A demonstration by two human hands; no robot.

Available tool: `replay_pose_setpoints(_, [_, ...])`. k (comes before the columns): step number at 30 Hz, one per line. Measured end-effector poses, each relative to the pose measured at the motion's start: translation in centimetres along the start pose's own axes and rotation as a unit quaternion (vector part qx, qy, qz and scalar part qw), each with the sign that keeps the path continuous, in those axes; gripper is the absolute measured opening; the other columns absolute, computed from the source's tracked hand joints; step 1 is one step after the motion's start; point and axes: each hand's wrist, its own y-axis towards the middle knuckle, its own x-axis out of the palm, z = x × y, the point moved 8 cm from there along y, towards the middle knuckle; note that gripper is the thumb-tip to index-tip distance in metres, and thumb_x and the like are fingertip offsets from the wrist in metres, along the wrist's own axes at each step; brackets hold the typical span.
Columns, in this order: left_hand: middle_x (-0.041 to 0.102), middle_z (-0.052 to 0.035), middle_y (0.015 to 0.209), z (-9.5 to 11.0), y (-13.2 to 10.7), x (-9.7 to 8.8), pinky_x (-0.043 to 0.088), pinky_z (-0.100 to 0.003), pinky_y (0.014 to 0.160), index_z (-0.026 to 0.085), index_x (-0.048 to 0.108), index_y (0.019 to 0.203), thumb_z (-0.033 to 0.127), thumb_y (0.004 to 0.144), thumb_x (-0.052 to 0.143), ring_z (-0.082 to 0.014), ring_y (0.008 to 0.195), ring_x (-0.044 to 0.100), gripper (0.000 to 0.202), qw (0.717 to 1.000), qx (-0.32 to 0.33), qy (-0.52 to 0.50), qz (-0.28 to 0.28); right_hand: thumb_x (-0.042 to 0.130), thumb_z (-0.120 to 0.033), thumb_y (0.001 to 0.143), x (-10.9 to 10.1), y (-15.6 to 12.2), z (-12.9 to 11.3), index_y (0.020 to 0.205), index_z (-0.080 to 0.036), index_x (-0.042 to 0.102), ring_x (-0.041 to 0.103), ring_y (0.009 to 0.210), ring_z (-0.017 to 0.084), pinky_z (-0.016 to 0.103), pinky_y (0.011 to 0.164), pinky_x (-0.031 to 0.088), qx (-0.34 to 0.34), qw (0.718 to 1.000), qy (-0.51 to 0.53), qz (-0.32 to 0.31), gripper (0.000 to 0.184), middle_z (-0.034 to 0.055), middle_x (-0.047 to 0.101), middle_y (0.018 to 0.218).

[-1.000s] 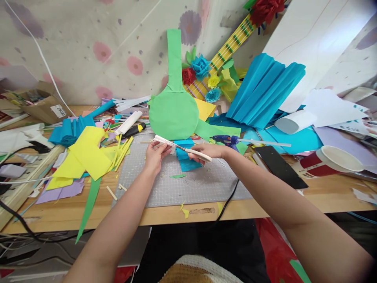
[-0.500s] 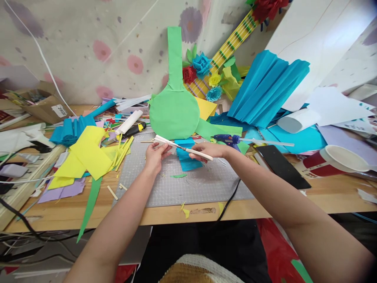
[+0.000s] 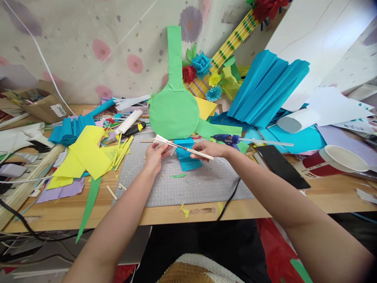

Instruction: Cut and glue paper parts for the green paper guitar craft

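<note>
My left hand (image 3: 156, 156) is pinching a folded white paper strip (image 3: 163, 140); my right hand (image 3: 206, 149) is gripping white-handled metal scissors (image 3: 205, 156), their blades reaching that strip. Beneath, between my two hands' fingers, a flat blue crepe-paper piece (image 3: 187, 163) is lying.

Cardboard box (image 3: 48, 106): table's (image 3: 167, 216) back edge, left
Yellow scrap (image 3: 185, 213): near front edge
Phone (image 3: 279, 167): beside paper cup (image 3: 312, 163)

White paper (image 3: 164, 140), apparently folded, tilted, mid-scene; at its right end, metal-bladed, pale-handled scissors (image 3: 190, 150) slant from far left to near right, blade opening unclear.
</note>
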Motion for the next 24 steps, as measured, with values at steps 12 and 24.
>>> replay_pose_setpoints(12, [0.065, -0.0037, 0.073, -0.2, -0.2, 0.3, 0.052, -0.02, 0.052, 0.018, 0.035, 0.08, 0.0, 0.069, 0.06, -0.0147, 0.063, 0.066, 0.032, 1.0, -0.012, -0.001, -0.008, 0.054, -0.064, 0.067, 0.0, 0.4, 0.7, 0.069, -0.017, 0.046, 0.044, 0.044, 0.008, 0.021, 0.042, 0.032, 0.005, 1.0, 0.004, 0.01, 0.047, -0.0044, 0.048, 0.051])
replay_pose_setpoints(24, [0.066, -0.0044, 0.071, -0.8, -0.3, 0.6, 0.053, -0.026, 0.057, 0.017, 0.039, 0.082, 0.006, 0.062, 0.069, -0.0176, 0.066, 0.067, 0.038, 0.999, -0.016, 0.02, -0.038, 0.049, -0.069, 0.068, 1.1, 2.0, -0.2, 0.075, -0.017, 0.046, 0.047, 0.049, 0.008, 0.021, 0.043, 0.038, 0.013, 0.999, 0.039, -0.023, 0.052, -0.0029, 0.049, 0.058])
